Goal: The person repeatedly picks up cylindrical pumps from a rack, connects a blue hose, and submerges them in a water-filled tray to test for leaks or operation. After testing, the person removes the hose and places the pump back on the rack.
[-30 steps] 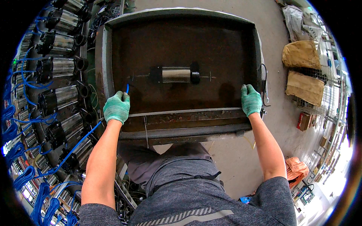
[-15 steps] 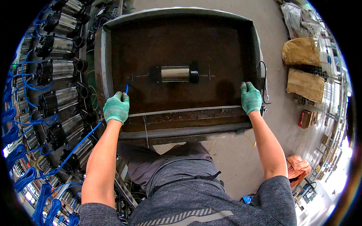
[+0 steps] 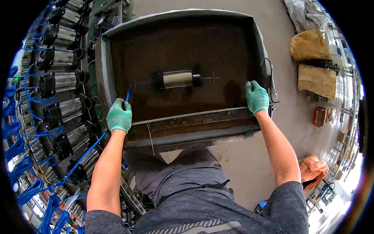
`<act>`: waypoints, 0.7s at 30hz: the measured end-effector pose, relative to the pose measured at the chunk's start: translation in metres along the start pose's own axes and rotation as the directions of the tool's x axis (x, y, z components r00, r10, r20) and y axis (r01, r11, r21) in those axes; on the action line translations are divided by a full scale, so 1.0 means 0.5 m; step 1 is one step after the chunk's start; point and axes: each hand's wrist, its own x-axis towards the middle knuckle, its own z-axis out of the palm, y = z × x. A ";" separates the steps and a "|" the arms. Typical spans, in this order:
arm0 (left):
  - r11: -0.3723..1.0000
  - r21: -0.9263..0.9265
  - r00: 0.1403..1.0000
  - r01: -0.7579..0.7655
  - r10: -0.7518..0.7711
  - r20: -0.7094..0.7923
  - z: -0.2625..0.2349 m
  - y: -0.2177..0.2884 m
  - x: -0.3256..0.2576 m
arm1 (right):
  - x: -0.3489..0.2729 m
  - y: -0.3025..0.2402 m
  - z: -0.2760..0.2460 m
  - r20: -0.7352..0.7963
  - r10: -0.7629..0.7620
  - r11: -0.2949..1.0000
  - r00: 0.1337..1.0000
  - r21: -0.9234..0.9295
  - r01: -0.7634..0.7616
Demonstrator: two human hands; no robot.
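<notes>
My left hand (image 3: 119, 116), in a green knitted glove, is closed round a blue cable (image 3: 127, 96). A short piece of the cable sticks out past the fingers, and the rest trails back toward the left. In the dark, deep metal tank (image 3: 107, 70) before me lies a shiny metal cylinder (image 3: 178, 79) with black ends, like a pump motor, and a thin rod at each end. My right hand (image 3: 256, 98), gloved alike, is over the tank's right side with its fingers curled together. Whatever it may hold is hidden. Neither hand touches the cylinder.
A rack of similar metal cylinders (image 3: 64, 58) and coiled blue cables (image 3: 31, 191) runs along the left. A metal bar (image 3: 187, 117) crosses the tank's near side. Brown sacks (image 3: 317, 81) and a wire cage stand at right, with an orange cloth (image 3: 313, 171) nearer me.
The view has turned slightly, so the tank and cylinder appear a little tilted and shifted left. Both hands keep nearly the same places over the tank, the left still on the blue cable.
</notes>
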 end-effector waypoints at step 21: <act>0.925 -0.378 0.869 -0.036 0.216 0.446 0.182 0.446 0.017 | -0.001 0.015 -0.013 0.005 0.014 0.989 1.000 0.147 -0.015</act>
